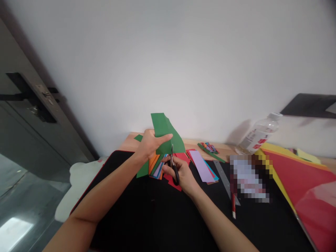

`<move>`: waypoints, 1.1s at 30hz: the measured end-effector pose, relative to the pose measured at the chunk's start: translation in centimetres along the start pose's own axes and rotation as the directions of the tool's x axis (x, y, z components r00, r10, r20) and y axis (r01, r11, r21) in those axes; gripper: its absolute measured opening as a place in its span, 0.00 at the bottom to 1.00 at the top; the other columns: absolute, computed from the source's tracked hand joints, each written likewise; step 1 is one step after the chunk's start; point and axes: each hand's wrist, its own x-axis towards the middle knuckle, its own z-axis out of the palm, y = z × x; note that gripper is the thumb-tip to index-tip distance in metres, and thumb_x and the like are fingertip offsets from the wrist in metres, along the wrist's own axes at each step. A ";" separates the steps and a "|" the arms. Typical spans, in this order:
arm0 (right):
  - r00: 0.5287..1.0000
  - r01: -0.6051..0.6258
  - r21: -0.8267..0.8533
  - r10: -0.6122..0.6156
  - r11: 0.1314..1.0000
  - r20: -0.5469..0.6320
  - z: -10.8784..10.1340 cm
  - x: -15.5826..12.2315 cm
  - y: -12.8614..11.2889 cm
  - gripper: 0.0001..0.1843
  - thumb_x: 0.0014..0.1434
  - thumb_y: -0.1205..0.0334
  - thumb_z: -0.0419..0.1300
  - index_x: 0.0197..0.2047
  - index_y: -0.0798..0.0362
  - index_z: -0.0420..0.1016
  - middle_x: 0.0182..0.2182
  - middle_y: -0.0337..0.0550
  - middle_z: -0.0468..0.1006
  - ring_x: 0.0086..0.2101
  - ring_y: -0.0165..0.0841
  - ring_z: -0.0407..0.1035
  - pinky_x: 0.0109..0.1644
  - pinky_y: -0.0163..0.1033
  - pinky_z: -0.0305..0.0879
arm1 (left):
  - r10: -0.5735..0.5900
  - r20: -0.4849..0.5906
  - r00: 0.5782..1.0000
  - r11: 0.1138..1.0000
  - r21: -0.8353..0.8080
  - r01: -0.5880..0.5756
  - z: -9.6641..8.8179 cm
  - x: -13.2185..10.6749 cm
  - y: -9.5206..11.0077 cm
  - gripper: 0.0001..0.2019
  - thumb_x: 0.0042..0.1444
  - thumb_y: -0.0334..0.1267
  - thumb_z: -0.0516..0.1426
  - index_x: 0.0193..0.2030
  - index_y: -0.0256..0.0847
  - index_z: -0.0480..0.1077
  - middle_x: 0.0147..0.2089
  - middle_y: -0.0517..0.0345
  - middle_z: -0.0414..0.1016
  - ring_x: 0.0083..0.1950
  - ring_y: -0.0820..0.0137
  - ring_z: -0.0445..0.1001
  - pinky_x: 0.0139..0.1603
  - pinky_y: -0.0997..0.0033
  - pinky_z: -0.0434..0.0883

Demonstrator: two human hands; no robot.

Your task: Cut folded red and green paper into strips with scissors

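A green sheet of paper [168,127] is pinched in my left hand [152,142], thumb across its front, held up above the black mat [147,217]. My right hand [182,173] is closed round the black handles of a pair of scissors [175,174]. The blades point up at the lower edge of the green paper; whether they are parted I cannot tell. Beneath my hands lie strips of coloured paper [157,171] in orange, green, blue and purple. Red paper [174,183] lies partly hidden under my right hand.
Lilac strips [201,166] lie right of my hands, beside a metal ruler [227,182] and a red pen [233,206]. A clear bottle [258,134] stands by the wall. Large red and yellow sheets [304,175] cover the right side. Paper scraps [210,148] lie at the back.
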 end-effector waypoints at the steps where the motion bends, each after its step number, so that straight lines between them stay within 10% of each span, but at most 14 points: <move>1: 1.000 0.006 0.000 -0.006 1.000 -0.002 0.0 0.0 0.0 0.24 0.42 0.46 0.68 0.34 0.55 0.71 0.19 0.31 0.61 0.21 0.25 0.55 0.25 0.33 0.52 | 0.004 0.002 1.000 1.000 0.004 -0.004 0.0 0.0 0.0 0.10 0.37 0.36 0.67 0.24 0.33 0.73 0.27 0.53 0.77 0.26 0.69 0.74 0.28 0.68 0.73; 33: 1.000 0.015 -0.054 -0.016 0.998 -0.012 0.1 0.1 1.2 0.20 0.49 0.46 0.64 0.34 0.55 0.69 0.15 0.30 0.59 0.18 0.25 0.54 0.22 0.32 0.49 | -0.001 -0.010 1.000 1.000 0.015 0.001 -0.1 0.0 -0.1 0.08 0.35 0.32 0.67 0.24 0.34 0.74 0.26 0.54 0.77 0.26 0.70 0.73 0.28 0.70 0.72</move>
